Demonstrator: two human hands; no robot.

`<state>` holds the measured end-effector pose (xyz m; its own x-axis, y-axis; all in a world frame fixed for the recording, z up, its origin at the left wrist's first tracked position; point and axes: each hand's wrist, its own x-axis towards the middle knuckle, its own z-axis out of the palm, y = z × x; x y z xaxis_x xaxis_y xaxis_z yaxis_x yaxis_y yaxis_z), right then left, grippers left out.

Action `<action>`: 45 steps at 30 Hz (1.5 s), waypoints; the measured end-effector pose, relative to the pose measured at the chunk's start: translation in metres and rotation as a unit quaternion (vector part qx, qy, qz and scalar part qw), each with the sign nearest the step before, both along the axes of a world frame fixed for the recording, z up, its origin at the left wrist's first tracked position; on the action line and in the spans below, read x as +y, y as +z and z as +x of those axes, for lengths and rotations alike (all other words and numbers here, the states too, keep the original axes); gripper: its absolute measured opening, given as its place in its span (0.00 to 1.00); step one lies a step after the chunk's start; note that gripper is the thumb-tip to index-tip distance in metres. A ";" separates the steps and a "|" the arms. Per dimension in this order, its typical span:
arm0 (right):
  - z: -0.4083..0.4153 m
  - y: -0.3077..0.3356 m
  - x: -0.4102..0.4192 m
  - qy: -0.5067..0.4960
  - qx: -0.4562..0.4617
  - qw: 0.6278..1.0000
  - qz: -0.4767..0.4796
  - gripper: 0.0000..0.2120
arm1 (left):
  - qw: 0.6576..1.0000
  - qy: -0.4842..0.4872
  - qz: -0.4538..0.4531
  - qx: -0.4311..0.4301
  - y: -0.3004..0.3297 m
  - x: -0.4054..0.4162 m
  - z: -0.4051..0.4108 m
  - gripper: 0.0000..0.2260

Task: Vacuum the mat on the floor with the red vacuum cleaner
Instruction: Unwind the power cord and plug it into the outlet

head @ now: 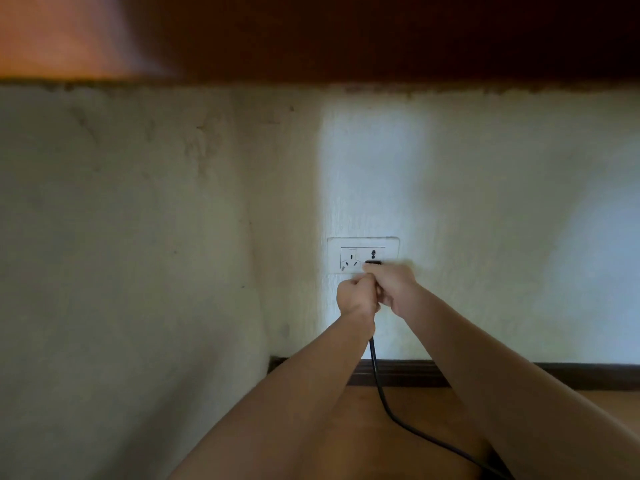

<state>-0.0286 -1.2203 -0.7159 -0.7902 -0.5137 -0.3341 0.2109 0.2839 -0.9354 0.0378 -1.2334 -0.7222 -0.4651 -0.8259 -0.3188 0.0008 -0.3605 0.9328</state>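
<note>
Both hands up at the wall socket: right hand fingers clamped on the black plug at its right outlet, left hand fist wrapped round the cord just below, w/ cord trailing down to the wood floor.

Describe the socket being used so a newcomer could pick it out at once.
Low on the pale wall, just above the dark skirting board, sits a white outlet plate with two sockets. The one in use is the right socket: unlike its bare left neighbour, a black plug sits at it, held by the right hand.
</note>
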 end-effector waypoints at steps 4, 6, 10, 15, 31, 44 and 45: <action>0.001 0.000 -0.006 -0.022 -0.010 1.000 -0.010 0.17 | 1.000 -0.004 -0.004 0.001 0.003 -0.002 -0.001 0.15; -0.001 0.000 -0.009 -0.027 0.001 1.000 -0.014 0.15 | 1.000 -0.017 -0.004 -0.010 0.005 0.000 -0.003 0.14; -0.003 0.000 -0.012 -0.048 -0.006 0.999 -0.009 0.15 | 0.999 -0.030 -0.003 -0.014 0.005 -0.003 -0.007 0.15; -0.003 -0.001 -0.014 -0.046 -0.014 0.999 0.003 0.15 | 1.000 -0.021 0.000 -0.004 0.002 -0.004 -0.008 0.15; 0.012 -0.002 0.023 0.045 -0.050 0.998 -0.017 0.16 | 0.992 -0.122 0.019 0.041 -0.004 -0.004 0.008 0.10; 0.031 0.003 0.100 0.075 0.025 0.997 -0.008 0.13 | 0.999 -0.035 0.010 -0.012 0.001 0.026 0.049 0.11; 0.034 0.005 0.108 0.078 0.031 0.996 -0.011 0.12 | 1.000 -0.010 0.001 -0.009 0.001 0.030 0.052 0.11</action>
